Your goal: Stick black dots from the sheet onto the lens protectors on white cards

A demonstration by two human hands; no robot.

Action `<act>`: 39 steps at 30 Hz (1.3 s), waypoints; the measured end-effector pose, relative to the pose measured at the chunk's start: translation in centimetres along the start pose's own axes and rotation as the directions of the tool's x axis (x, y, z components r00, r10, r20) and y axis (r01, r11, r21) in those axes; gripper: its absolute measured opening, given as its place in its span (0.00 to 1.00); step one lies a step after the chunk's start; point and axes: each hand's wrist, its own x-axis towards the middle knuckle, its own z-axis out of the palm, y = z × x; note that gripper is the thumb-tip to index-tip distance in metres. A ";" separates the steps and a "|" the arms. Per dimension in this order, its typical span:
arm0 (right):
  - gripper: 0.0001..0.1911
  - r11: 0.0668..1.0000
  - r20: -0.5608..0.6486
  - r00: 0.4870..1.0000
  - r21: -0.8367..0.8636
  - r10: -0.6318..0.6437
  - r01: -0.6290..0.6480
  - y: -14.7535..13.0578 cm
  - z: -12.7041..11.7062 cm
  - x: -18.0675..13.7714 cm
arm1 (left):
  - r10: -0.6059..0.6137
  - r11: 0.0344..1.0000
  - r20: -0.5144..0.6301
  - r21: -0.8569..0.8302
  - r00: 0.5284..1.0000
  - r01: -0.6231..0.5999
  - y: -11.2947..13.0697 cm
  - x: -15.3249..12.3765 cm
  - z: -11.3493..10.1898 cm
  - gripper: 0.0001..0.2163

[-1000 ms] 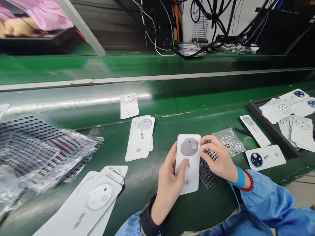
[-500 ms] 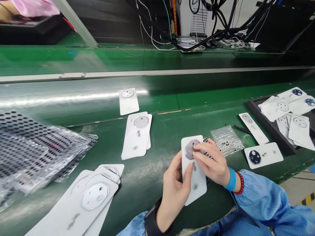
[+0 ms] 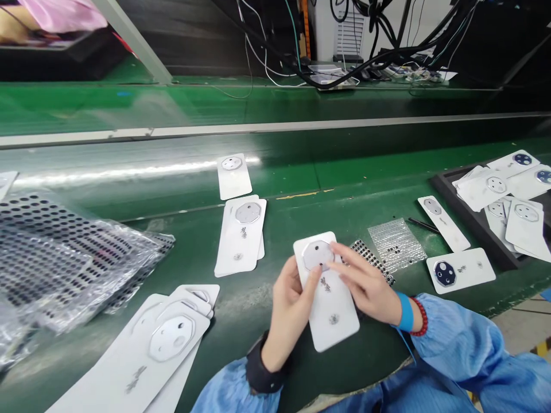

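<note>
My left hand [image 3: 287, 312] is closed around the left side of a white phone back cover [image 3: 331, 307], its thumb on the front face. The cover is tilted, with a grey octagonal camera area [image 3: 316, 255] near its top. Dark round spots show on that octagon. My right hand [image 3: 373, 289] is at the cover's right edge, fingertips over the octagon's right side; its thumb is hidden. Just beyond those fingers lies a sheet of small black dots [image 3: 371, 256], partly covered. A clear textured sheet [image 3: 398, 244] with several loose black dots is beside it.
At lower left lie stacked white covers [image 3: 148, 361] and a plastic-wrapped perforated bundle [image 3: 55, 258]. More covers [image 3: 239, 241] rest mid-bench. On the right are a cover with a dark octagon [image 3: 462, 271], black tweezers-like tool [image 3: 423, 225] and a black tray [image 3: 495, 252] of covers.
The held cover has shifted left and tilts differently. My right fingers have moved from the octagon's middle to its right side, uncovering dark spots. More of the dotted sheet shows.
</note>
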 end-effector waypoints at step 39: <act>0.09 0.896 -0.078 0.920 -0.271 -0.384 0.351 0.7 0.6 -0.2 | -0.133 0.981 0.150 0.160 0.980 0.109 -0.8 -0.3 0.8 0.11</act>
